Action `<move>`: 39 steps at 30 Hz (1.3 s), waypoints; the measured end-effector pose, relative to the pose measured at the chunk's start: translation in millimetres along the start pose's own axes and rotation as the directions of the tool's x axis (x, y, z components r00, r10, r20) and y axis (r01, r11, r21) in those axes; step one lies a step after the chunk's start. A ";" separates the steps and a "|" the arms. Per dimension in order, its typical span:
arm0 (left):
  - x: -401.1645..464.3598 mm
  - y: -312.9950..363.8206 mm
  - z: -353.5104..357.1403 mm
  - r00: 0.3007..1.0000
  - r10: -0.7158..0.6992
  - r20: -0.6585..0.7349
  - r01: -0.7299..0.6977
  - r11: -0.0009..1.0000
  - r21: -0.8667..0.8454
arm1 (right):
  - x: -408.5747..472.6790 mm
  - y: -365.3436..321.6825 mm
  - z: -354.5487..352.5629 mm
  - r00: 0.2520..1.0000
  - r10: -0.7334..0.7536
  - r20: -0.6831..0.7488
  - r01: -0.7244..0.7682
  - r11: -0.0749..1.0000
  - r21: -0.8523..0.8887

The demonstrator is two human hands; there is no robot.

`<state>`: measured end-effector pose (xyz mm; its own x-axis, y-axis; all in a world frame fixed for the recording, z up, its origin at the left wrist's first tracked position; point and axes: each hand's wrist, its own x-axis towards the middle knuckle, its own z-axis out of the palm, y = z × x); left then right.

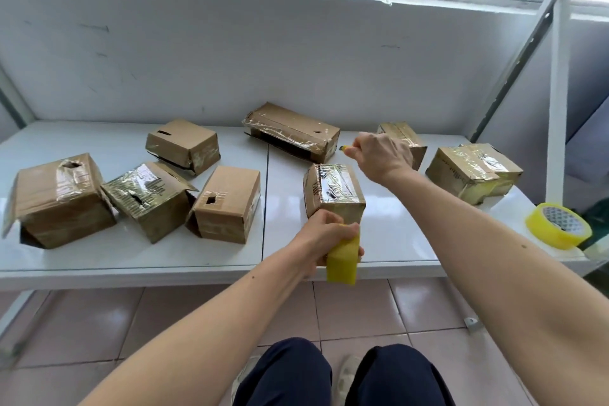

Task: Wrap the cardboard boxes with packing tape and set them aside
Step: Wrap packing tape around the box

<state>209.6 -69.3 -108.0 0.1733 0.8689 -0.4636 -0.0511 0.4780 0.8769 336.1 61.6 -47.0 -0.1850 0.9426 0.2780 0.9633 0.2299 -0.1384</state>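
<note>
A small cardboard box [333, 191] with shiny tape over its top stands in the middle of the white shelf [131, 260]. Just in front of it, my left hand [324, 237] grips a yellow tape roll [342, 260] at the shelf's front edge. Beyond the box, my right hand [382, 155] is curled around a small yellow and black tool [346, 149], probably a cutter; only its tip shows. Whether a tape strip runs from the roll to the box cannot be seen.
Several more cardboard boxes lie around: three at the left [59, 201], [148, 198], [227, 204], others at the back [184, 145], [293, 132] and right [474, 171]. A second yellow tape roll [557, 224] sits at the right edge. Pink floor tiles and my knees are below.
</note>
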 end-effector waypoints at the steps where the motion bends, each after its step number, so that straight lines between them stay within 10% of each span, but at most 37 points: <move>1: 0.0 0.7 0.8 0.997 -0.071 0.010 0.070 0.997 0.022 | 3.6 -1.1 3.7 0.999 0.026 -0.026 -0.026 0.999 0.022; 12: 43.2 2.9 4.8 0.982 -0.183 0.055 0.191 0.945 -0.266 | 65.0 7.2 57.3 0.987 -0.055 0.154 0.053 0.998 0.018; 34: 73.0 3.0 -17.0 0.982 -0.189 -0.017 0.181 0.960 -0.215 | 102.9 14.8 98.5 0.959 0.110 0.260 -0.096 0.993 -0.066; 39: 75.5 1.8 -17.0 0.983 -0.184 -0.005 0.178 0.958 -0.225 | 90.6 14.1 97.0 0.986 0.135 0.093 -0.146 0.981 0.131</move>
<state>205.9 -0.6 -143.5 0.1745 0.7671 -0.6173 -0.2392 0.6412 0.7291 314.1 173.7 -115.9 -0.0708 0.9834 0.1669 0.9462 0.1191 -0.3009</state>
